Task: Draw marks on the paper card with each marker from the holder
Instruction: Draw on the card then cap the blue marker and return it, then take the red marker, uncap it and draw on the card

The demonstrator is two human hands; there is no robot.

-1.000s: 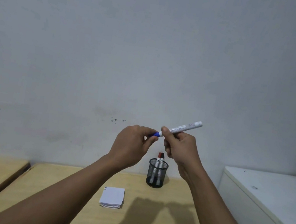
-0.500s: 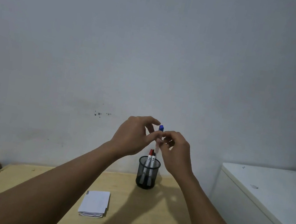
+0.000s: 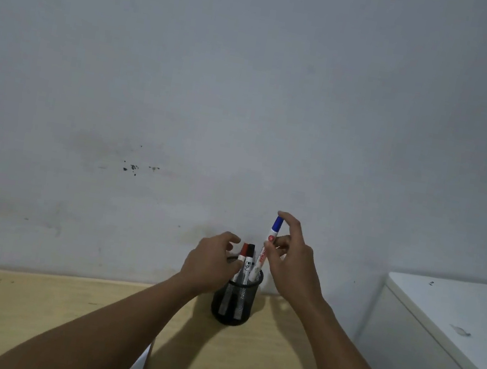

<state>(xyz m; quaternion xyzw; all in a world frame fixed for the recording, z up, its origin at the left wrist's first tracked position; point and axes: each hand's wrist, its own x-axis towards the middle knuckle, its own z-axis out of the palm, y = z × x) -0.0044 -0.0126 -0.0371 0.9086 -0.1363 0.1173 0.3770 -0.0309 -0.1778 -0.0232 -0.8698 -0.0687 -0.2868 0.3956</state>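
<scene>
A black mesh holder (image 3: 234,305) stands on the wooden table (image 3: 24,309) near the wall. A red-capped marker (image 3: 244,250) and a black-capped marker (image 3: 250,251) stand upright in it. My right hand (image 3: 293,265) pinches a white marker with a blue cap (image 3: 272,236), held upright with its lower end inside the holder's right side. My left hand (image 3: 210,265) hovers at the holder's left rim, fingers loosely curled, nothing in it. Only a sliver of the white paper card (image 3: 142,366) shows behind my left forearm.
A white cabinet (image 3: 442,327) stands to the right of the table, its top higher than the tabletop. The grey wall rises just behind the holder.
The blue marker went from slanted between both hands to upright with its end in the holder. My left hand let go of it and dropped to the holder's rim.
</scene>
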